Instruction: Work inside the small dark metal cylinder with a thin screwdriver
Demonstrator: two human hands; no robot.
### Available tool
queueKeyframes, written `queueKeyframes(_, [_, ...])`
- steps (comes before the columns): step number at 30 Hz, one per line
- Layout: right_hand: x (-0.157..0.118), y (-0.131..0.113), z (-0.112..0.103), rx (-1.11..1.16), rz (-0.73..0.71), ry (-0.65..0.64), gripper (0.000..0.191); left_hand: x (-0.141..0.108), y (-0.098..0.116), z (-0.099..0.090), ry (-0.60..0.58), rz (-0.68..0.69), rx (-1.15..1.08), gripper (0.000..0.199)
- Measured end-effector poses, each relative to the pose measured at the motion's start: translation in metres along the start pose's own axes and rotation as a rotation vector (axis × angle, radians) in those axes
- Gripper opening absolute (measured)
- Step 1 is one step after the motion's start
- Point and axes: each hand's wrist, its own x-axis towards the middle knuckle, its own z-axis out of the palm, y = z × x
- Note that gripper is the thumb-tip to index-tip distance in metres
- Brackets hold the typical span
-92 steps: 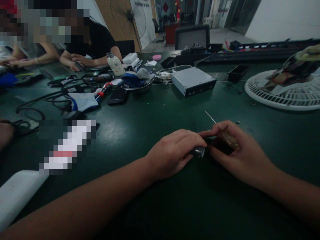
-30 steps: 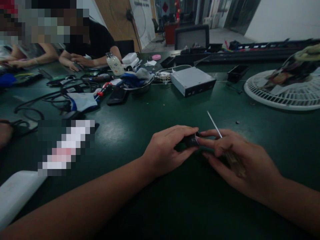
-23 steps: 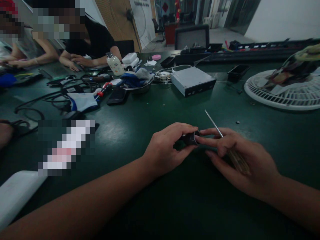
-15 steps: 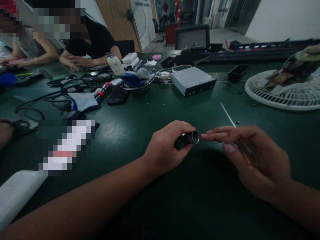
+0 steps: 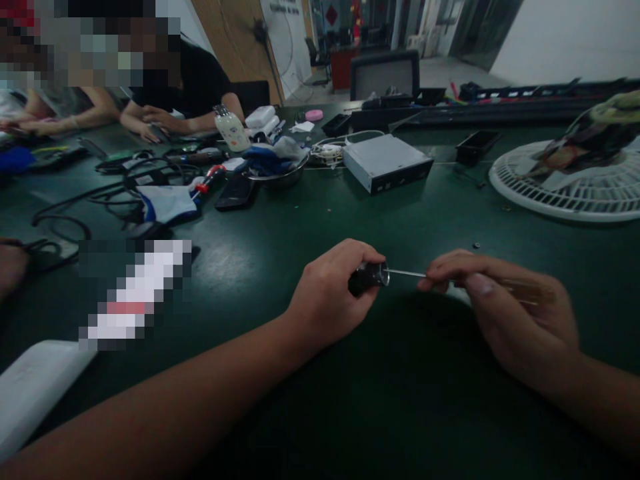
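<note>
Left hand [image 5: 337, 290] closed on 1 dark cylinder [image 5: 371, 275], its rimmed end facing the right hand [image 5: 515, 317]. Right hand closed round 1 amber-handled screwdriver [image 5: 533, 292]; shaft tip at the cylinder's rim, inside or against it unclear. 1 small dark piece [image 5: 476, 245] just beyond right hand. Green worktop [image 5: 320, 223] gives room between the 2 hands and the grey box [image 5: 387, 160], toward the far edge.

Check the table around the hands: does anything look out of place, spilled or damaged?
A tiny dark part lies loose on the green table, just beyond the right hand; it sits alone and could be easily lost. The white fan grille lies flat, parts piled on it, perhaps dismantled. I see no spill.
</note>
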Motion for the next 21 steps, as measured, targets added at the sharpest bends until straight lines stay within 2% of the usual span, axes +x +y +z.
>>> queueKeyframes(7, [0.0009,0.0028,-0.0046,0.053,0.005,-0.044,0.024,-0.0005,0.0023,0.0011,0.017,0.04,-0.014,0.031])
queueKeyframes(14, [-0.0015,0.0044,-0.0028,-0.027,0.051,0.051,0.024,-0.0019,0.0005,0.0017,0.004,0.054,-0.007,0.027])
queueKeyframes(19, [-0.0021,0.002,-0.0037,0.019,0.04,-0.041,0.025,-0.0021,-0.0004,0.0016,-0.005,0.063,0.002,0.029])
queueKeyframes(21, [-0.0018,0.002,-0.004,0.015,0.047,-0.039,0.026,-0.0019,0.0003,0.0015,-0.012,0.066,0.005,0.028])
